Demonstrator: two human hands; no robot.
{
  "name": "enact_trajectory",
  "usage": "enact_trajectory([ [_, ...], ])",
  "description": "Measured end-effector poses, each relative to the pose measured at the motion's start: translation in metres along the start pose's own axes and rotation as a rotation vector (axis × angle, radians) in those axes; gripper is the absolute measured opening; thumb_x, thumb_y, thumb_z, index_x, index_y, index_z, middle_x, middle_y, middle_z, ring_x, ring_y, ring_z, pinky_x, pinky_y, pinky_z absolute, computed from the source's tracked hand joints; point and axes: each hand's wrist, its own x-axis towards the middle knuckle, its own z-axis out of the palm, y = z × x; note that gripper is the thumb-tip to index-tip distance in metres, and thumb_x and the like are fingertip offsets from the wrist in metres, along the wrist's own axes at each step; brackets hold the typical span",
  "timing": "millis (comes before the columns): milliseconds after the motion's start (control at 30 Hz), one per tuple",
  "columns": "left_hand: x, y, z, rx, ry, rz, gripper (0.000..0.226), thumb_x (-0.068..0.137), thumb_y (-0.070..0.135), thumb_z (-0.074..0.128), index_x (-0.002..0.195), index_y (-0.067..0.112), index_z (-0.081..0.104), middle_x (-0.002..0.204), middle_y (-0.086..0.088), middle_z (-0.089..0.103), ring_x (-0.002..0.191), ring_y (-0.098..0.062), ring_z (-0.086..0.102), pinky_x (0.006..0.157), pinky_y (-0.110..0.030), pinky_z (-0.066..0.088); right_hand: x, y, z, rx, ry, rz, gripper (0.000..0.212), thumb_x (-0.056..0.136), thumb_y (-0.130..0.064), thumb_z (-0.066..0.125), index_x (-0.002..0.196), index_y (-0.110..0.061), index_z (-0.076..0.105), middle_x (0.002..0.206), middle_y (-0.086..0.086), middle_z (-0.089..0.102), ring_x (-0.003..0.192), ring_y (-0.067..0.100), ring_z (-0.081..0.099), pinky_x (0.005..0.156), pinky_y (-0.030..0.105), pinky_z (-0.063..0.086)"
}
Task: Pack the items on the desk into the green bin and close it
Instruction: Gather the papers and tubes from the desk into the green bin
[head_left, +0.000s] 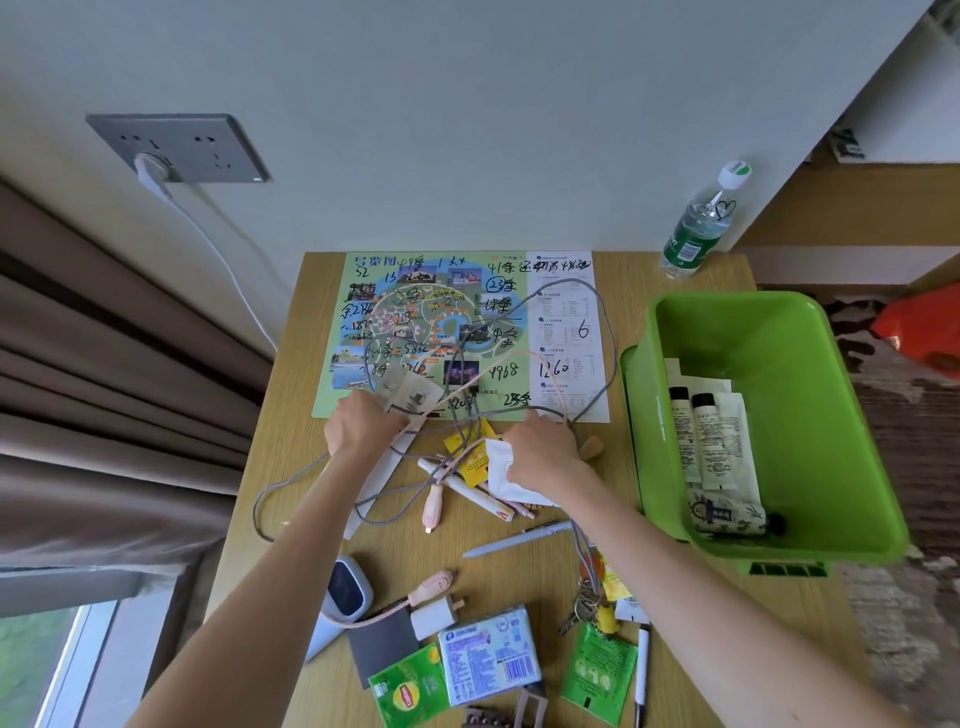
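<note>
Both hands, left (363, 423) and right (543, 449), grip tangled grey braided cables (605, 332) over the wooden bench (691, 613) beside the open green plastic bin (810, 415).

A grey wall socket plate (179, 148) sits at upper left, with a white plug (151, 169) in it and a white cord (228, 260) trailing down the pale wall (467, 104). Brown pleated curtains (104, 389) fill the left edge, above a window frame (78, 649) at lower left. An orange bag (922, 332) lies on patterned carpet (904, 441) at right.
</note>
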Motion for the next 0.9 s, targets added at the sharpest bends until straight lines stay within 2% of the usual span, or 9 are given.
enact_trajectory([
  [200, -0.007, 0.008, -0.016, 0.008, 0.037, 0.055, 0.044, 0.074, 0.027, 0.076, 0.056, 0.013, 0.038, 0.052, -0.001, 0.042, 0.044, -0.019, 0.038, 0.042, -0.025, 0.025, -0.009, -0.002, 0.004, -0.087, 0.095, -0.066, 0.024, 0.092, -0.016, 0.056, 0.115, -0.011, 0.059, 0.118, 0.01, 0.059, 0.11, 0.028, 0.055, 0.081, 0.034, 0.038],
  [300, -0.012, 0.011, -0.025, -0.063, 0.078, 0.098, 0.049, 0.075, 0.034, 0.076, 0.053, 0.013, 0.038, 0.048, -0.001, 0.041, 0.041, -0.019, 0.036, 0.041, -0.023, 0.024, -0.011, -0.005, 0.005, -0.134, 0.097, -0.078, 0.026, 0.091, -0.015, 0.056, 0.117, -0.014, 0.058, 0.118, 0.011, 0.058, 0.109, 0.027, 0.057, 0.086, 0.035, 0.04],
  [400, -0.017, 0.015, -0.038, -0.183, 0.148, 0.136, 0.053, 0.074, 0.042, 0.078, 0.049, 0.014, 0.039, 0.043, 0.002, 0.039, 0.037, -0.018, 0.034, 0.04, -0.022, 0.022, -0.012, -0.006, 0.006, -0.16, 0.088, -0.087, 0.03, 0.09, -0.015, 0.057, 0.119, -0.012, 0.056, 0.119, 0.012, 0.056, 0.108, 0.027, 0.057, 0.085, 0.036, 0.041],
  [567, -0.021, 0.024, -0.064, -0.321, 0.234, 0.183, 0.041, 0.072, 0.035, 0.08, 0.057, 0.011, 0.051, 0.044, 0.003, 0.042, 0.039, -0.018, 0.035, 0.04, -0.021, 0.023, -0.005, -0.006, 0.002, -0.127, 0.081, -0.121, 0.048, 0.087, -0.014, 0.06, 0.131, -0.004, 0.046, 0.111, 0.008, 0.064, 0.1, 0.025, 0.063, 0.07, 0.031, 0.037],
  [667, -0.027, 0.033, -0.08, -0.402, 0.268, 0.222, 0.037, 0.071, 0.037, 0.082, 0.065, 0.007, 0.061, 0.049, 0.003, 0.051, 0.044, -0.019, 0.045, 0.042, -0.024, 0.03, -0.002, -0.006, 0.0, -0.116, 0.059, -0.134, 0.073, 0.086, -0.016, 0.062, 0.147, -0.002, 0.025, 0.104, 0.007, 0.066, 0.097, 0.027, 0.063, 0.081, 0.035, 0.041],
  [733, -0.031, 0.039, -0.089, -0.436, 0.295, 0.257, 0.041, 0.072, 0.036, 0.081, 0.069, 0.0, 0.062, 0.051, -0.002, 0.053, 0.049, -0.023, 0.043, 0.047, -0.027, 0.033, 0.0, -0.006, -0.002, -0.11, 0.026, -0.139, 0.08, 0.086, -0.018, 0.063, 0.15, -0.003, 0.016, 0.102, 0.006, 0.066, 0.096, 0.028, 0.062, 0.086, 0.037, 0.041],
  [800, -0.035, 0.044, -0.097, -0.488, 0.317, 0.292, 0.04, 0.073, 0.034, 0.079, 0.072, -0.003, 0.063, 0.059, -0.009, 0.057, 0.055, -0.022, 0.042, 0.052, -0.029, 0.036, 0.001, -0.004, -0.006, -0.097, -0.021, -0.149, 0.073, 0.087, -0.021, 0.063, 0.146, -0.003, 0.025, 0.106, 0.007, 0.064, 0.099, 0.029, 0.061, 0.08, 0.037, 0.039],
  [900, -0.041, 0.048, -0.11, -0.46, 0.336, 0.322, 0.033, 0.075, 0.034, 0.076, 0.073, 0.004, 0.064, 0.064, -0.009, 0.062, 0.059, -0.026, 0.051, 0.052, -0.029, 0.037, 0.0, -0.002, -0.015, -0.054, -0.07, -0.157, 0.046, 0.089, -0.026, 0.065, 0.126, -0.004, 0.047, 0.116, 0.01, 0.06, 0.104, 0.03, 0.06, 0.073, 0.034, 0.038],
])
